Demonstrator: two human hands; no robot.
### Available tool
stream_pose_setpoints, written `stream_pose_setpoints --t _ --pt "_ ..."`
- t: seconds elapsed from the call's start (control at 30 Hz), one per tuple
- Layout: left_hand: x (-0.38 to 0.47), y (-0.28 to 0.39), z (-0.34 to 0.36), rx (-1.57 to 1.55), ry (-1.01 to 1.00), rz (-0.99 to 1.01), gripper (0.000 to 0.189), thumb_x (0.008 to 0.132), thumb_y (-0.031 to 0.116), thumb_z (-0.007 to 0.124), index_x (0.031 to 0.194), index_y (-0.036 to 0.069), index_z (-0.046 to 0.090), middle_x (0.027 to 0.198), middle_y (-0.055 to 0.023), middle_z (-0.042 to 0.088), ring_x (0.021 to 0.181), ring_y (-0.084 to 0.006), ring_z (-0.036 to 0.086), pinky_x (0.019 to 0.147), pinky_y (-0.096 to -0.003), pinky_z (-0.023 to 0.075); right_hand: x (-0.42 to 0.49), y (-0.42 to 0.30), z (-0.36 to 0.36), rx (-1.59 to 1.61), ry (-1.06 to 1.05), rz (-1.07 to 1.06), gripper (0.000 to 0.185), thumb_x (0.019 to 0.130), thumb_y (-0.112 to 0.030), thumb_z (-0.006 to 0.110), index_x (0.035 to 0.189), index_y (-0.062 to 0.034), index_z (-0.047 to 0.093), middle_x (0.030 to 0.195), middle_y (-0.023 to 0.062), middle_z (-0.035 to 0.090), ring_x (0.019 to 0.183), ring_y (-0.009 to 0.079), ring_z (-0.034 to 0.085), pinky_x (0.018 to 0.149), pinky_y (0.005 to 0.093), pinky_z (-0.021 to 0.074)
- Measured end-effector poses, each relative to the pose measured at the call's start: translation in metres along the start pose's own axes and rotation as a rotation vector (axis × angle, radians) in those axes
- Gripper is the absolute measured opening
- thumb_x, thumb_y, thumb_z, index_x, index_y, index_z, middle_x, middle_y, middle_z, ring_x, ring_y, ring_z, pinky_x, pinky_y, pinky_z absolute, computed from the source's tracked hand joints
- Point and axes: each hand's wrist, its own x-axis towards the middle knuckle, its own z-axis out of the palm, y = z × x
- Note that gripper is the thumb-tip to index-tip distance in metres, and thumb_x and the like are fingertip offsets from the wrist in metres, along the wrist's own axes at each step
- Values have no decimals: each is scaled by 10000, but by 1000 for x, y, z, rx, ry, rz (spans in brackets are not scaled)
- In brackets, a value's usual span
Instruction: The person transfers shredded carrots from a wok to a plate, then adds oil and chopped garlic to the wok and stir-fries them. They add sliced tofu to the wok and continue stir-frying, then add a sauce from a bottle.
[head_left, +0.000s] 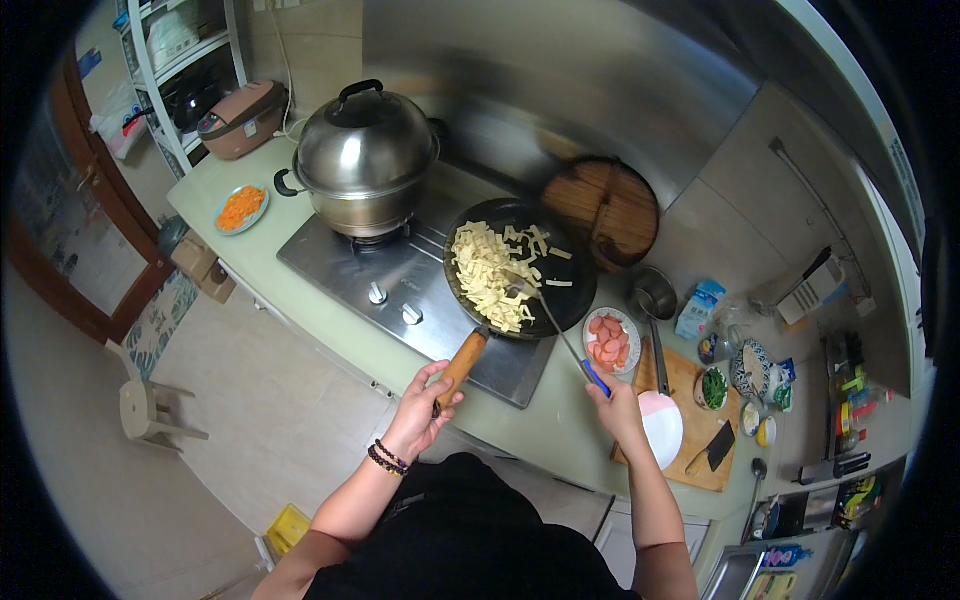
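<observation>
My left hand (424, 409) grips the wooden handle (463, 367) of a black wok (574, 307) on the right side of the gas stove. Pale, flat strips of food (487, 270), perhaps noodles or cut flatbread, are heaped in the wok's left half, with a few loose ones to the right. In my right hand (619, 409) is a long metal spatula or turner (559, 326) with a blue grip. Its head rests among the strips and is partly hidden by them. Just beyond that hand stands a plate of sliced pink sausage (609, 346).
A large lidded steel pot (367, 165) occupies the left burner. Shredded carrot fills a plate (264, 214) at far left. Right of the stove are a small saucepan (652, 292), a white plate (664, 439), and a cutting board (675, 480) bearing a cleaver (721, 444) and chopped greens (714, 388).
</observation>
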Motion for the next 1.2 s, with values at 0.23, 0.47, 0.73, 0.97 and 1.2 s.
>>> stream_pose_setpoints --t 0.23,0.47,0.73,0.97,1.2 --pt "1 -1 0 -7 -1 3 346 969 76 520 1288 55 390 1146 -175 580 772 -144 590 497 -163 413 -2 25 -4 209 86 -103 371 856 -120 673 1216 -37 634 1033 223 690 907 264 694 820 314 501" --pt "1 -2 -1 -1 -9 -3 346 971 80 516 1292 54 389 1153 -178 580 773 -146 591 497 -164 415 9 35 14 19 132 -85 374 893 -159 642 1251 -55 614 934 164 710 746 203 642 755 309 502" --pt "3 -5 -4 8 9 15 358 972 79 513 1305 57 384 1151 -183 587 772 -146 592 498 -168 414 52 43 13 879 -11 352 352 970 -206 568 1321 -214 556 634 1 482 424 46 352 355 191 207" --pt "2 -2 -1 9 -5 3 366 970 77 515 1310 57 382 1158 -185 582 776 -145 587 497 -168 409 93 18 64 1465 -501 660 512 954 -246 611 1424 -212 412 647 -1 473 423 56 328 364 189 217" --pt "3 -3 -2 -1 -20 -3 369 966 74 522 1307 58 384 1162 -186 578 780 -146 583 494 -164 406 37 34 31 251 46 -347 365 895 -206 655 1258 -177 630 720 162 658 542 250 614 482 343 443"
